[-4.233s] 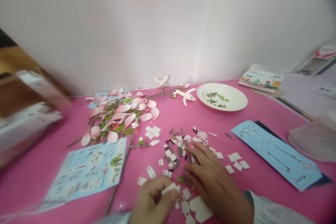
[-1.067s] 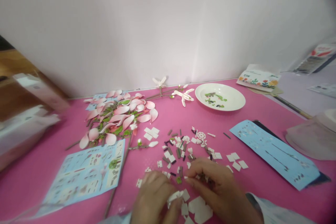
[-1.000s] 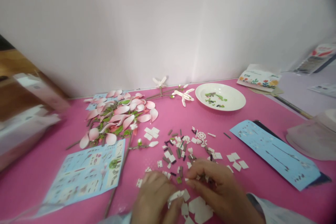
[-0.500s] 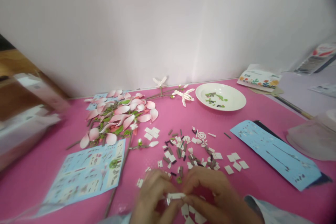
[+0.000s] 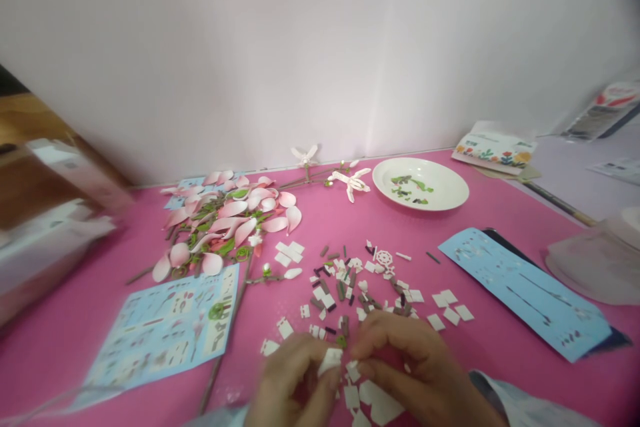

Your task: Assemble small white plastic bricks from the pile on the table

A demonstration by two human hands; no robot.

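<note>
At the bottom middle, my left hand pinches a small white building brick between thumb and fingers. Just to its right, my right hand is closed on a smaller white piece. A narrow gap separates the two held pieces. Below and between the hands lie loose flat white pieces, partly covered by my right hand. Beyond my fingertips spreads a pile of small white, brown and black pieces.
Pink-white petals and green parts are heaped at left, above a blue instruction sheet. White flowers on a branch lie near the wall. A white plate holds green bits. A blue booklet lies at right.
My hands have drawn slightly apart. The white pieces, together between my fingers before, are now held separately, one in each hand. More white pieces show beside and below my hands.
</note>
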